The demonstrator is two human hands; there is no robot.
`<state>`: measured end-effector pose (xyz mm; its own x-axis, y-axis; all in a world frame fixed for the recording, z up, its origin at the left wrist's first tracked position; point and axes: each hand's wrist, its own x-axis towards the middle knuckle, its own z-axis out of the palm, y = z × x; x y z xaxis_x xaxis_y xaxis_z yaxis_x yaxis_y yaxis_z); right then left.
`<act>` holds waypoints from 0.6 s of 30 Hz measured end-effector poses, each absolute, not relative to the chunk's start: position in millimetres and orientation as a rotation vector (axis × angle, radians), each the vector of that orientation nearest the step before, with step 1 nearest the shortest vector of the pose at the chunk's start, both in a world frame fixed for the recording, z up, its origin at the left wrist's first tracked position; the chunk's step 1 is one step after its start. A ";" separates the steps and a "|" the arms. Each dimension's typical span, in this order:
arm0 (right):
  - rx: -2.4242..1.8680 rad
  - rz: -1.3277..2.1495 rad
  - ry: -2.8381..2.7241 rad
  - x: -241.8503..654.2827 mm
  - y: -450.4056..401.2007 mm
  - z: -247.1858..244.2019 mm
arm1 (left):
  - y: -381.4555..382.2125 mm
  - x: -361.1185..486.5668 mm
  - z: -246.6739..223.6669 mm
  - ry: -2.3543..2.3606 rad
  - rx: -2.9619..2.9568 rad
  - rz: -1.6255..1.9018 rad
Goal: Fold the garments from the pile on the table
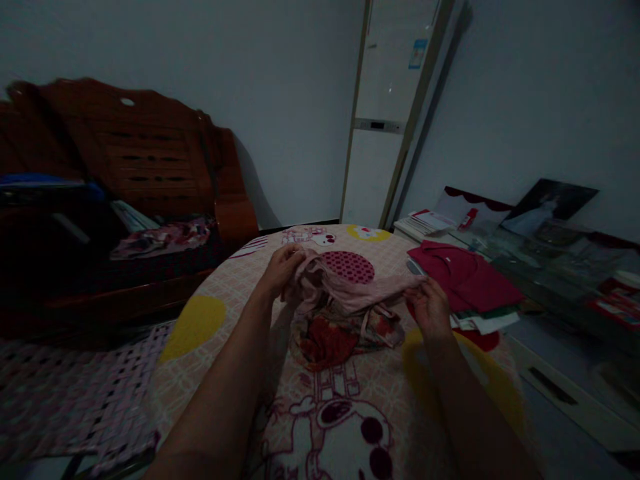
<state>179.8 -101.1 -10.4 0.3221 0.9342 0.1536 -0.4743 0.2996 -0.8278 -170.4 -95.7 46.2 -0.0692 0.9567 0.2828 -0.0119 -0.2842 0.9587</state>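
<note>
A pale pink cloth garment (357, 293) is stretched between my two hands above the round table. My left hand (286, 267) grips its bunched left end, fingers closed. At the other end, my right hand (429, 303) pinches the narrower edge of the cloth. Beneath it lies a crumpled red and brown patterned cloth (330, 340), partly covered by the pink one. Both rest over a patterned tablecloth (215, 360) printed with cartoon figures and yellow shapes.
Folded crimson clothes (465, 277) lie on the table's right side, near a glass-topped cabinet (555, 260). A carved wooden sofa (145, 153) with clothing on its seat stands at left. A tall white air conditioner (380, 160) fills the corner. A woven chair (85, 393) is at lower left.
</note>
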 end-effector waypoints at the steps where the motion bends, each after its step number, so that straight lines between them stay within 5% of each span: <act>1: -0.759 1.043 -0.686 185.7 -99.9 -11.3 | -96.1 -175.2 47.3 1.134 1.312 1.536; 18: -0.746 0.934 -0.632 200.8 -92.4 -21.3 | -84.4 -211.4 33.8 1.533 1.330 1.659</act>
